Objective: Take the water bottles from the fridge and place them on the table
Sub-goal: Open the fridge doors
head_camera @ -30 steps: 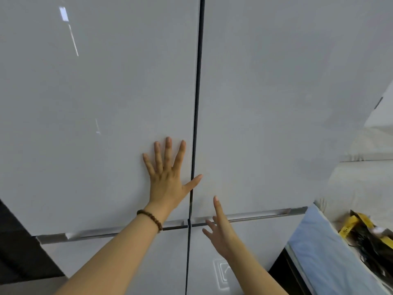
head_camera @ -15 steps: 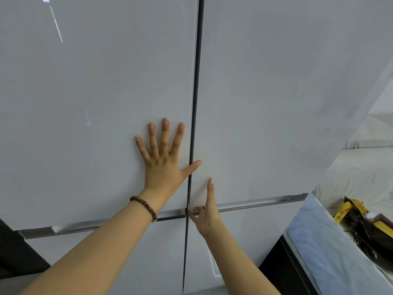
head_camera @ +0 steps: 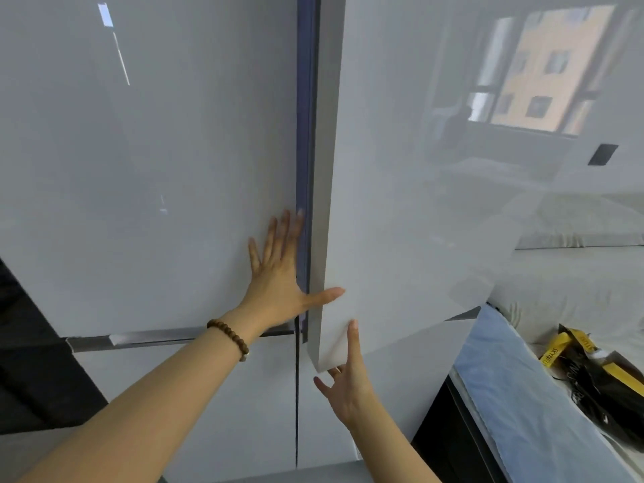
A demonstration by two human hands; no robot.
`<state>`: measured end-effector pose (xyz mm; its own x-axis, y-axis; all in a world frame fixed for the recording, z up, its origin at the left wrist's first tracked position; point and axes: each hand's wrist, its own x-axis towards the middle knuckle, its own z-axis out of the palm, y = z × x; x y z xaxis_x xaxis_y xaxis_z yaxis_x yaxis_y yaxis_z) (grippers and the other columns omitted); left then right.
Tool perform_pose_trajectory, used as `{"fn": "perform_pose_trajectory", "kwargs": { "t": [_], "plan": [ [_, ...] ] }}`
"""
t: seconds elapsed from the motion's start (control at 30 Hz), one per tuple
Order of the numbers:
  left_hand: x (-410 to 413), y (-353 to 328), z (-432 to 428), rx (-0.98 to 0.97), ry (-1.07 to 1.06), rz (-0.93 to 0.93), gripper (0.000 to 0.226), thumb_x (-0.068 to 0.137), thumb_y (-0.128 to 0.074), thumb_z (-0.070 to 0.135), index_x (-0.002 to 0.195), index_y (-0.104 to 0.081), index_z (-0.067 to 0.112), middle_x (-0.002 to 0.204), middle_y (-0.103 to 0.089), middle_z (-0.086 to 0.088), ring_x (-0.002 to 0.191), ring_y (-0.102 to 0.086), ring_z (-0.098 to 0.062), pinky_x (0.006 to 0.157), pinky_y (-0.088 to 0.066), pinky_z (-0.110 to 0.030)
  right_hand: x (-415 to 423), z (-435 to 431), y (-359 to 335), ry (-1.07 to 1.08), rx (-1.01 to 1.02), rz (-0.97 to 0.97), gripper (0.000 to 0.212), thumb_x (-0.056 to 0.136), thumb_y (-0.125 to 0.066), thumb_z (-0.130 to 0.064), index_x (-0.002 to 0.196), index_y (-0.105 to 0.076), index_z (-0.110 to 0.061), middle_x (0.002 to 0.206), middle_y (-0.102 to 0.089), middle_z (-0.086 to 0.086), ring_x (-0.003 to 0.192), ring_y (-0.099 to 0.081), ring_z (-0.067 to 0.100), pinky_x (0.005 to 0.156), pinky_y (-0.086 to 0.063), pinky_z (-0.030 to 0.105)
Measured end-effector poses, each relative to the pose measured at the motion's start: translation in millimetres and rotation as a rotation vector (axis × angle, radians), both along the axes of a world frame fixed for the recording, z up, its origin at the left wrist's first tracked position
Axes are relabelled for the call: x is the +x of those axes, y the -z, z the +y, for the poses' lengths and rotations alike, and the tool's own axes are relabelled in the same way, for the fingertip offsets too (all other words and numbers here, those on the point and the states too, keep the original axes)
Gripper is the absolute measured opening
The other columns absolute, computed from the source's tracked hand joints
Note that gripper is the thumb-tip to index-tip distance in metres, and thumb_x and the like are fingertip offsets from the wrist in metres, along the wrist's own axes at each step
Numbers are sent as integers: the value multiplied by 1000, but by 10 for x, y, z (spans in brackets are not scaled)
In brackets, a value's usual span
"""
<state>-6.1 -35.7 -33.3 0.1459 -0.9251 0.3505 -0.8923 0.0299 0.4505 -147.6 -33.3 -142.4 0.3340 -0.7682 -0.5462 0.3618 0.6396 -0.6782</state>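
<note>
Two hands: both are laid on the fridge point(head_camera: 418, 203).
Left hand point(head_camera: 278, 273): spread flat on the shut left door point(head_camera: 139, 169), likely as a brace.
Right hand point(head_camera: 348, 374): fingers hooked under the right door point(head_camera: 400, 221), held ajar.
Bottles: none seen; presumably inside.

Pale grey glossy fridge doors point(head_camera: 146, 190) meet both hands, a brown beaded bracelet point(head_camera: 229, 338) circles the left wrist, and right of the right hand lie light-blue cloth point(head_camera: 515, 395) and a black-and-yellow bag point(head_camera: 599, 371).
</note>
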Motion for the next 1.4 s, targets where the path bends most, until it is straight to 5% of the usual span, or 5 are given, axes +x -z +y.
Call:
{"fn": "perform_pose_trajectory", "kwargs": {
  "t": [0.23,0.63,0.8,1.03,1.4],
  "plan": [
    [-888,-614,645,20,155,812,91,68,-31,75,146,-3,37,156,-12,9,141,-15,-12,105,-17,-28,-970,632,-342,45,-126,238,111,57,-56,-72,148,-12,-26,153,-26,8,138,-31,29,111,-26,49],
    [-2316,-907,1281,-136,186,732,56,87,-18,60,141,-17,47,132,-41,17,123,-44,-11,105,-31,-37,-2426,1200,-2107,284,-1257,432,86,65,-63,-60,139,-23,-42,145,-31,-22,129,-32,-12,105,-28,12],
    [-2718,-1252,1213,-557,-15,662,37,90,-46,44,122,-41,27,88,-54,2,80,-54,-12,69,-50,-29,-2891,1199,-2314,400,-1290,498,90,69,-74,-48,141,-23,-34,143,-36,-16,124,-32,-19,96,-27,-3],
    [-3212,-1470,851,-504,212,226,43,87,-54,41,126,-50,23,135,-44,2,125,-36,-12,104,-31,-25,-3585,944,-2445,537,-1181,626,99,61,-76,-58,139,-21,-32,141,-38,-3,130,-41,16,110,-37,44],
    [-3909,-1577,495,-464,311,144,39,76,-61,53,104,-56,26,103,-50,4,102,-46,-17,91,-42,-36,-4373,472,-2568,579,-1021,685,107,68,-75,-50,147,-7,-25,158,-10,0,145,-10,16,117,-17,37]
  ]
}}
